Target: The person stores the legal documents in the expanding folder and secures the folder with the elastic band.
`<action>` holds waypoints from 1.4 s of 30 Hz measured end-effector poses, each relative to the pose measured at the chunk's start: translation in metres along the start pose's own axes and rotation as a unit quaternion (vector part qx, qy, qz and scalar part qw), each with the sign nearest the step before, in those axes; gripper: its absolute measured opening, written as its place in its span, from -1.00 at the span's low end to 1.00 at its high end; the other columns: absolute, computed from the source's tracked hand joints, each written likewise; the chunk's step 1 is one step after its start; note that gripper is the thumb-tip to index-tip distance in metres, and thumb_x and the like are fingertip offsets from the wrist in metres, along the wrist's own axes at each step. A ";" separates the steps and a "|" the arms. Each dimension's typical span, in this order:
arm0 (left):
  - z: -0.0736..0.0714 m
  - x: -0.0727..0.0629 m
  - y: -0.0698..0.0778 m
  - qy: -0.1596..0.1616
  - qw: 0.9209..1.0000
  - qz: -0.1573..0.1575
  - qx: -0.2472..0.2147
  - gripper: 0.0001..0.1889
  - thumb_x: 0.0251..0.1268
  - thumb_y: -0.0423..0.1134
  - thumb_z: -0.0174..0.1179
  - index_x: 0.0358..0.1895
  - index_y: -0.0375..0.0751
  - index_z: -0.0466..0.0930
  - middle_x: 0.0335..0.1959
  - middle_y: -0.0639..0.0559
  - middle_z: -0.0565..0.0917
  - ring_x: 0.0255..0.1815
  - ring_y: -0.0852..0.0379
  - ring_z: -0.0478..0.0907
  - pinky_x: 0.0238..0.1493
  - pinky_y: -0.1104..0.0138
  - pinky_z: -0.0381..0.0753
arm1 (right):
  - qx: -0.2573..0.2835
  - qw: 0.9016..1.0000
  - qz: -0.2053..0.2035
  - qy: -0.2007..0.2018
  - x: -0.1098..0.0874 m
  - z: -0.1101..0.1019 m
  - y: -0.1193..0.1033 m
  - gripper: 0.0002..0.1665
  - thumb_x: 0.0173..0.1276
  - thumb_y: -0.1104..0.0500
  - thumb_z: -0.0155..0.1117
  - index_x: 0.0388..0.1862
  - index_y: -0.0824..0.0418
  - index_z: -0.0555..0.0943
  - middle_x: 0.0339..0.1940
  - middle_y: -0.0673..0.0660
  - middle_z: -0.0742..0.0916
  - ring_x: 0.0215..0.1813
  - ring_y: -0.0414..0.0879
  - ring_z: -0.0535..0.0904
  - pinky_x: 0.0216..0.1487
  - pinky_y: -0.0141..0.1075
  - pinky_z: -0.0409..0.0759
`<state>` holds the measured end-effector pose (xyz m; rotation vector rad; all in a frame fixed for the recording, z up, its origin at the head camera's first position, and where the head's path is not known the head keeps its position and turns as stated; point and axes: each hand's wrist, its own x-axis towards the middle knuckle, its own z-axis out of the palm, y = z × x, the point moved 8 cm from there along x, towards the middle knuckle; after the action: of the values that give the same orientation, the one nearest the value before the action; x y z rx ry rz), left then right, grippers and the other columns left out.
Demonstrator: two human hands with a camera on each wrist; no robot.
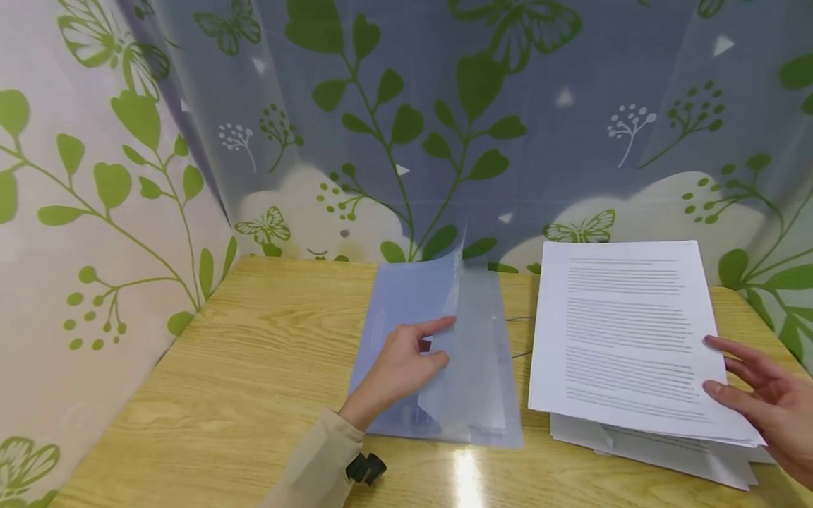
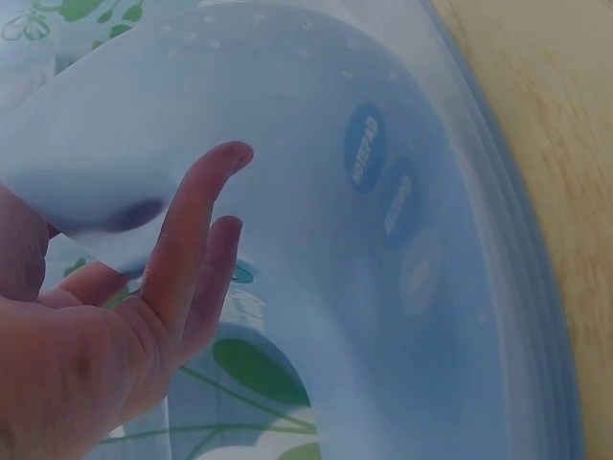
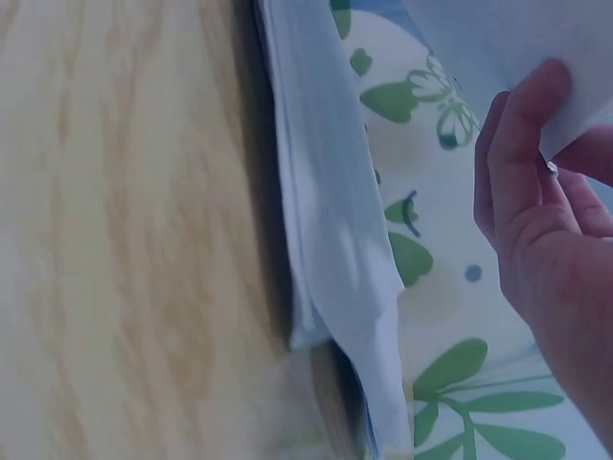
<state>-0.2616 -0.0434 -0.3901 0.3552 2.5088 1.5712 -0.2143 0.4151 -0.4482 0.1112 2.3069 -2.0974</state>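
I judge the step in hand to be holding the blue folder [image 1: 483,374] ready while printed sheets [image 1: 625,339] come over to it. The folder lies flat on the bench [image 1: 267,367] between my two hands, one translucent leaf [image 2: 287,144] curling up. My left hand [image 1: 403,363] touches that leaf, index finger out straight and thumb apart from it; I cannot tell whether anything is pinched there. My right hand [image 1: 775,406] pinches the sheets by their right edge, raised over a lower pile [image 1: 692,455].

The next move, I think, calls for lifting the leaf wider, then sliding the sheets under it squarely without buckling a corner.

My count: one folder, one held bundle, one pile below, two thin strands [image 1: 521,319] beside the folder, three oval labels [image 2: 365,149] on the leaf. Single sheets overlap too closely to number.
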 end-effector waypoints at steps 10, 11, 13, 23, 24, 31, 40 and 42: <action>-0.001 0.002 -0.002 0.007 1.000 0.006 0.008 -0.36 0.15 -0.38 0.13 0.36 0.11 0.59 0.39 -0.01 0.59 0.16 -0.05 0.61 -0.52 0.36 0.27 | 0.033 0.999 -0.022 -0.012 0.004 0.015 -0.004 -0.22 0.46 0.44 0.18 0.52 -0.17 0.40 0.06 -0.42 0.61 -0.17 -0.33 0.67 -0.27 -0.40 0.71; -0.001 0.002 -0.002 0.007 1.000 0.005 0.007 -0.37 0.16 -0.38 0.13 0.36 0.13 0.59 0.39 -0.01 0.59 0.17 -0.05 0.62 -0.52 0.36 0.27 | 0.033 0.999 -0.024 -0.014 0.004 0.016 -0.004 -0.22 0.46 0.44 0.18 0.52 -0.17 0.40 0.07 -0.43 0.61 -0.17 -0.34 0.67 -0.26 -0.42 0.71; 0.000 0.002 -0.002 0.005 1.000 0.005 0.006 -0.36 0.15 -0.38 0.13 0.36 0.13 0.59 0.26 -0.04 0.68 0.16 -0.05 0.62 -0.54 0.36 0.26 | 0.036 0.999 -0.033 -0.018 0.004 0.019 -0.006 -0.22 0.46 0.46 0.17 0.52 -0.15 0.41 0.08 -0.43 0.62 -0.15 -0.35 0.66 -0.24 -0.45 0.70; 0.001 0.002 -0.001 0.005 1.000 0.001 0.009 -0.36 0.14 -0.37 0.13 0.36 0.13 0.60 0.14 -0.07 0.74 -0.02 0.02 0.57 -0.56 0.37 0.25 | 0.056 0.997 -0.048 -0.025 0.003 0.039 -0.016 -0.25 0.45 0.48 0.14 0.48 -0.12 0.45 0.12 -0.39 0.65 -0.10 -0.36 0.61 -0.20 -0.48 0.70; 0.001 0.002 -0.001 0.006 1.000 0.000 0.010 -0.36 0.15 -0.37 0.13 0.36 0.14 0.60 0.20 -0.05 0.72 -0.02 0.03 0.58 -0.55 0.37 0.26 | 0.063 0.996 -0.053 -0.033 0.003 0.041 -0.017 -0.25 0.45 0.50 0.13 0.48 -0.10 0.45 0.11 -0.36 0.67 -0.10 -0.34 0.63 -0.20 -0.46 0.70; 0.001 0.003 -0.001 0.006 1.000 0.006 0.012 -0.36 0.15 -0.38 0.13 0.35 0.13 0.60 0.36 0.00 0.62 -0.02 0.03 0.59 -0.55 0.36 0.26 | 0.075 0.992 -0.071 -0.073 0.007 0.056 -0.022 -0.25 0.45 0.53 0.08 0.51 -0.01 0.43 0.14 -0.25 0.70 -0.06 -0.31 0.67 -0.15 -0.43 0.71; 0.000 0.003 -0.001 0.009 1.000 0.004 0.012 -0.35 0.12 -0.37 0.13 0.35 0.13 0.60 0.40 0.03 0.58 0.10 0.00 0.62 -0.47 0.35 0.34 | 0.085 0.992 -0.053 -0.080 0.013 0.073 -0.024 -0.27 0.46 0.51 0.10 0.50 -0.04 0.46 0.18 -0.29 0.69 -0.02 -0.34 0.63 -0.12 -0.47 0.70; 0.000 0.003 -0.001 0.009 1.000 0.007 0.011 -0.36 0.12 -0.37 0.13 0.35 0.12 0.60 0.39 0.02 0.59 0.09 0.00 0.62 -0.48 0.35 0.33 | 0.086 0.991 -0.051 -0.085 0.012 0.077 -0.024 -0.27 0.46 0.51 0.10 0.49 -0.04 0.46 0.18 -0.29 0.69 -0.02 -0.34 0.64 -0.11 -0.48 0.69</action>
<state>-0.2645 -0.0428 -0.3912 0.3645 2.5441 1.5594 -0.2308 0.3364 -0.4330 -0.1804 2.0750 -2.2532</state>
